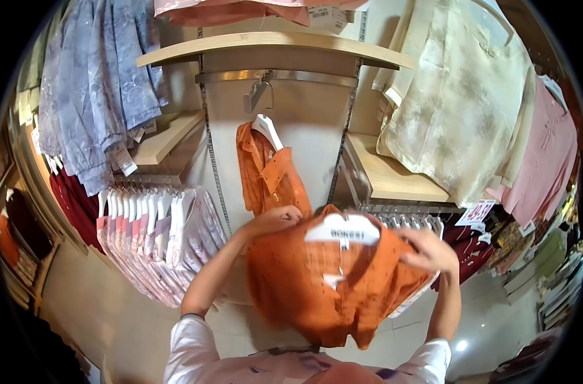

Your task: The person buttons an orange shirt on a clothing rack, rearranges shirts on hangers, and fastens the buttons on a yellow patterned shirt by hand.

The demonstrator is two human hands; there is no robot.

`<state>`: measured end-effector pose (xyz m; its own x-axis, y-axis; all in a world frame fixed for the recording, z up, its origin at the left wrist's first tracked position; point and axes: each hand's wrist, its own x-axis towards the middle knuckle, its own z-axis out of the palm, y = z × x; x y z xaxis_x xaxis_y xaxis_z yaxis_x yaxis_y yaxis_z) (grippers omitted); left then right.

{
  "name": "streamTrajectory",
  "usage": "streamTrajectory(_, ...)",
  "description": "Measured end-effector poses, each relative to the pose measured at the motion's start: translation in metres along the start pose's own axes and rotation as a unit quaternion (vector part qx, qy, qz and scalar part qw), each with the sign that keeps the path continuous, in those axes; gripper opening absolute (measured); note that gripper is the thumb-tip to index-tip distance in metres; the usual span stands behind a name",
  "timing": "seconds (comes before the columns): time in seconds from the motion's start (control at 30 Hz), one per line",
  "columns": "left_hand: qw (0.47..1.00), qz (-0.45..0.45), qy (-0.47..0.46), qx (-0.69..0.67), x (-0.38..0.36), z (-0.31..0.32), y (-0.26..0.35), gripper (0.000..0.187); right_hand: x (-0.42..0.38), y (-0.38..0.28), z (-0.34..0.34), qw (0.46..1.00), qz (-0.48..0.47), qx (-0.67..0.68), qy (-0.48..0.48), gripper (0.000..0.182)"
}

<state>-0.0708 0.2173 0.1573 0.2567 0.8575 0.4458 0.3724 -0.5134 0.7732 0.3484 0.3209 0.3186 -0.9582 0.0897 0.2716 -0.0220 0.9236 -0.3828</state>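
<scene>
An orange shirt [298, 285] hangs in front of me on a white hanger [342, 229] with dark lettering; its lower left part is blurred. My left hand [275, 221] is closed at the shirt's left shoulder, its fingertips partly hidden. At the opposite shoulder my right hand [429, 249] grips the orange cloth between thumb and fingers. Just beyond, a second orange shirt [275, 182] on its own white hanger [267, 131] hangs beneath a metal hook [258, 95] on the wall rail.
A wooden shelf [272, 41] spans the wall above the rail [304, 78]. Patterned shirts on white hangers [153, 221] hang at lower left, with blue garments [102, 83] above. On the right, a pale green shirt [451, 102] hangs over a wooden shelf [397, 176], beside a pink top [544, 150].
</scene>
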Motion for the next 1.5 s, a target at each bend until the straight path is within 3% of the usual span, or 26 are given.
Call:
streamTrajectory(0.03, 0.985, -0.127, -0.026, -0.116, 0.003, -0.011, 0.001, 0.028, 0.018, 0.001, -0.005, 1.0, -0.007, -0.009, 0.006, 0.038)
streamTrajectory(0.07, 0.95, -0.226, -0.005, -0.215, 0.004, -0.015, 0.02, 0.034, 0.036, 0.008, -0.006, 0.998, -0.054, 0.014, 0.032, 0.037)
streamTrajectory(0.1, 0.895, -0.319, 0.039, -0.31, 0.005, -0.019, 0.04, 0.041, 0.05, 0.007, -0.009, 0.998, -0.039, 0.031, 0.03, 0.037)
streamTrajectory(0.13, 0.896, -0.319, 0.036, -0.307, 0.007, -0.025, 0.047, 0.041, 0.066, 0.017, -0.006, 0.995, -0.073, 0.034, 0.059, 0.036)
streamTrajectory(0.2, 0.911, -0.304, 0.07, -0.269, 0.011, -0.045, 0.059, 0.036, 0.091, 0.028, -0.011, 0.998, -0.026, 0.057, 0.028, 0.035)
streamTrajectory(0.3, 0.927, -0.28, 0.127, -0.214, 0.008, -0.086, 0.07, 0.028, 0.125, 0.035, -0.012, 0.994, -0.056, 0.084, 0.046, 0.033)
streamTrajectory(0.37, 0.973, -0.182, 0.138, 0.017, 0.005, -0.133, 0.02, 0.025, 0.142, 0.035, -0.016, 0.997, -0.031, 0.064, 0.034, 0.033)
streamTrajectory(0.43, 0.956, -0.163, 0.238, 0.061, 0.003, -0.16, 0.031, 0.026, 0.156, 0.027, -0.019, 0.998, -0.006, 0.049, 0.028, 0.033)
streamTrajectory(0.47, 0.956, -0.162, 0.236, 0.064, 0.008, -0.172, 0.035, 0.026, 0.163, 0.026, -0.021, 0.998, -0.006, 0.049, 0.032, 0.033)
streamTrajectory(0.53, 0.892, -0.104, 0.293, 0.328, 0.017, -0.193, 0.033, 0.026, 0.178, 0.028, -0.026, 0.997, 0.012, 0.077, 0.008, 0.033)
streamTrajectory(0.63, 0.797, -0.004, 0.352, 0.491, 0.034, -0.213, 0.022, 0.034, 0.208, 0.053, -0.019, 0.993, 0.012, 0.116, 0.009, 0.035)
streamTrajectory(0.73, 0.796, 0.023, 0.328, 0.508, 0.045, -0.217, 0.02, 0.038, 0.23, 0.057, -0.015, 0.984, -0.004, 0.18, 0.013, 0.041)
streamTrajectory(0.77, 0.849, -0.03, 0.326, 0.415, 0.047, -0.215, 0.019, 0.039, 0.236, 0.059, -0.014, 0.985, 0.008, 0.17, -0.007, 0.042)
streamTrajectory(0.8, 0.85, -0.029, 0.324, 0.415, 0.047, -0.215, 0.022, 0.039, 0.243, 0.063, -0.013, 0.987, 0.019, 0.16, -0.027, 0.043)
streamTrajectory(0.87, 0.89, -0.159, 0.272, 0.329, 0.044, -0.216, 0.029, 0.038, 0.253, 0.07, -0.007, 0.989, 0.022, 0.145, -0.018, 0.044)
streamTrajectory(1.1, 0.906, -0.141, 0.263, 0.3, 0.032, -0.204, 0.053, 0.04, 0.276, 0.084, 0.011, 0.981, 0.015, 0.185, -0.049, 0.042)
streamTrajectory(1.17, 0.922, -0.064, 0.266, 0.274, 0.027, -0.197, 0.057, 0.041, 0.278, 0.088, 0.017, 0.976, 0.012, 0.208, -0.057, 0.042)
streamTrajectory(1.2, 0.922, -0.069, 0.265, 0.273, 0.022, -0.193, 0.057, 0.041, 0.278, 0.091, 0.021, 0.977, 0.015, 0.204, -0.053, 0.042)
streamTrajectory(1.27, 0.833, 0.004, 0.228, 0.504, 0.011, -0.186, 0.058, 0.045, 0.277, 0.101, 0.027, 0.977, 0.02, 0.207, -0.048, 0.042)
streamTrajectory(1.33, 0.823, 0.0, 0.215, 0.525, 0.006, -0.173, 0.063, 0.05, 0.273, 0.103, 0.031, 0.997, -0.017, 0.078, -0.001, 0.041)
streamTrajectory(1.4, 0.78, -0.028, 0.234, 0.58, -0.001, -0.165, 0.057, 0.052, 0.262, 0.102, 0.035, 0.999, 0.026, 0.021, -0.005, 0.041)
streamTrajectory(1.47, 0.81, -0.048, 0.241, 0.532, -0.007, -0.17, 0.044, 0.057, 0.251, 0.094, 0.045, 0.991, 0.078, -0.098, 0.041, 0.039)
streamTrajectory(1.5, 0.842, -0.076, 0.243, 0.475, -0.011, -0.17, 0.043, 0.059, 0.245, 0.097, 0.053, 0.991, 0.084, -0.076, 0.071, 0.037)
